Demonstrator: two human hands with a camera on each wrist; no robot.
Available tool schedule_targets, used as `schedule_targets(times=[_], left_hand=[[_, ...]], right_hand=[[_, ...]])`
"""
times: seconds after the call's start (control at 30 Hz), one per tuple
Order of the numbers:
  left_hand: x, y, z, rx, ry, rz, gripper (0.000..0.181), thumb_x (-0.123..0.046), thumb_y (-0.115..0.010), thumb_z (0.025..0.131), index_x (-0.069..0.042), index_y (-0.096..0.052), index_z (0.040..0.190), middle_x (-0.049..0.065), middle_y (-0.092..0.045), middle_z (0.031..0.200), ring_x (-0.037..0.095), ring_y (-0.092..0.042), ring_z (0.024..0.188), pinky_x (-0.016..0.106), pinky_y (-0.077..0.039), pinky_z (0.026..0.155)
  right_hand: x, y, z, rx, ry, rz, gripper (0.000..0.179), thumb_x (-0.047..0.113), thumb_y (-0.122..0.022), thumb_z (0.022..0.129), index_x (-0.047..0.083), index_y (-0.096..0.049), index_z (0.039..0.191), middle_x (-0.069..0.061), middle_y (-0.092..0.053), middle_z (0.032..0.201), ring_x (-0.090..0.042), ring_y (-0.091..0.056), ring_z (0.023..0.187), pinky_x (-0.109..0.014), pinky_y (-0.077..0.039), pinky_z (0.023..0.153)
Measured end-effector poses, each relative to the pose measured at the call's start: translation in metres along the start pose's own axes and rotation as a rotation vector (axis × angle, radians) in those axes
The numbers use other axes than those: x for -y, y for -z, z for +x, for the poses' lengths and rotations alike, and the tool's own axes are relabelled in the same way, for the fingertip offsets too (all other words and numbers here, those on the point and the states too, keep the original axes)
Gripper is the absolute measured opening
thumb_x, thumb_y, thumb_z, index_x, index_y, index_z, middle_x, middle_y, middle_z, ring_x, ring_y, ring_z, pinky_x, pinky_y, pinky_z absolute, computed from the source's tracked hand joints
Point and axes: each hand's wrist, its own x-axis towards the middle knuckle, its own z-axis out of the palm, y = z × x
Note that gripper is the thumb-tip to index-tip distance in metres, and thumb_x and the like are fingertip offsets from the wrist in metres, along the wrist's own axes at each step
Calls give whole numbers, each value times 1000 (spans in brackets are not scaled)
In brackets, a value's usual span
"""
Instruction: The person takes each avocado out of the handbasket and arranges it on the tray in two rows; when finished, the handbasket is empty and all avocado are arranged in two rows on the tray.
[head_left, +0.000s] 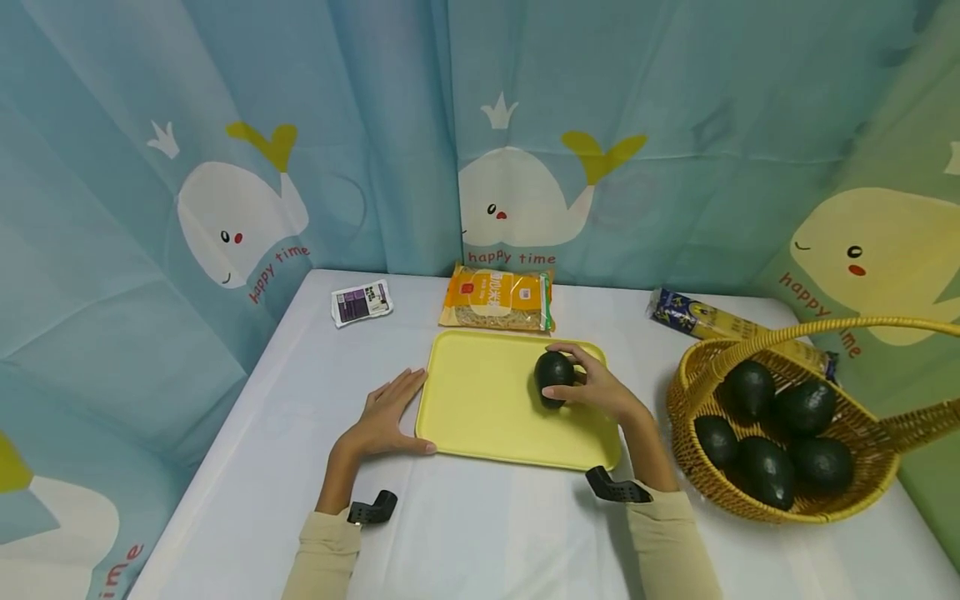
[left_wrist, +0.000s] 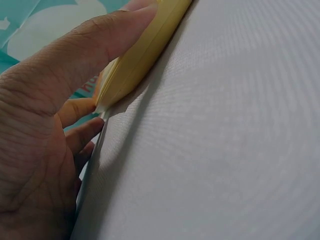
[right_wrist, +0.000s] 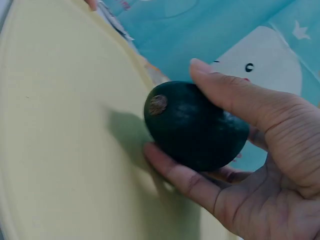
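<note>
My right hand (head_left: pixel 600 390) grips a dark green avocado (head_left: pixel 553 379) over the right half of a yellow tray (head_left: pixel 480 400). In the right wrist view the thumb and fingers hold the avocado (right_wrist: pixel 195 127) from opposite sides, its brown stem end showing; a shadow falls on the tray beside it. My left hand (head_left: pixel 386 417) lies at the tray's left front corner, fingers spread and fairly straight. Its thumb touches the front rim, and the fingertips meet the left rim. In the left wrist view the thumb (left_wrist: pixel 100 45) lies against the tray's yellow side (left_wrist: pixel 145 55).
At right stands a wicker basket (head_left: pixel 678 417) with a tall handle, holding several avocados (head_left: pixel 765 471). Behind the tray lies an orange grain bag (head_left: pixel 495 300); a purple-and-white packet (head_left: pixel 362 302) is back left. A blue-and-yellow package (head_left: pixel 697 317) lies behind the basket. Curtains (head_left: pixel 390 167) hang around the table.
</note>
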Motion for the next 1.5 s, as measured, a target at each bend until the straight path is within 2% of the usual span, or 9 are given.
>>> schedule_targets(times=[0.17,0.37,0.53,0.73,1.0,1.27,1.5], left_hand=[[0,-1,-2,4,7,3,123,-62,-82,61,-14,-21,157,6,-22,163,29,-12,153,58,-15,117],[0,-2,-3,-9,2,-7,122,-60,-82,62,-14,-22,157,7,-22,163,30,-13,153,59,-15,117],[-1,-1,-3,-4,7,-15,122,-59,-82,62,-14,-21,157,8,-22,163,30,-12,153,59,-14,117],[-1,-1,-2,-8,0,1,122,-60,-82,62,-14,-22,157,8,-23,163,30,-13,153,59,-15,117],[-1,1,-2,-8,-2,-3,122,-59,-82,62,-14,-22,157,7,-22,163,29,-13,153,58,-14,117],[0,1,-1,-1,1,3,122,-60,-82,62,-14,-21,157,7,-22,163,29,-12,153,59,-14,117],[0,1,-1,0,-8,12,121,-61,-81,63,-13,-22,157,7,-23,163,30,-13,153,59,-15,117]], right_hand=[[-1,-11,11,-2,10,13,74,18,-75,87,12,-35,148,-26,-40,141,-42,-52,119,-38,-56,75],[-1,-23,26,2,17,5,72,19,-74,88,16,-36,149,-21,-37,146,-45,-47,128,-40,-57,77],[1,-31,39,20,20,1,71,16,-71,90,18,-35,150,-22,-37,147,-44,-49,125,-44,-57,77],[19,-43,45,46,16,33,73,16,-70,90,13,-31,152,-25,-41,143,-40,-52,121,-44,-56,78],[9,-56,69,31,61,40,72,22,-73,89,21,-35,150,-19,-45,140,-37,-54,120,-38,-57,76],[10,-65,80,34,80,41,74,20,-73,89,18,-32,151,-21,-45,139,-36,-57,115,-38,-59,72],[16,-72,86,22,86,123,76,9,-70,89,10,-28,152,-26,-40,143,-44,-53,119,-43,-60,72]])
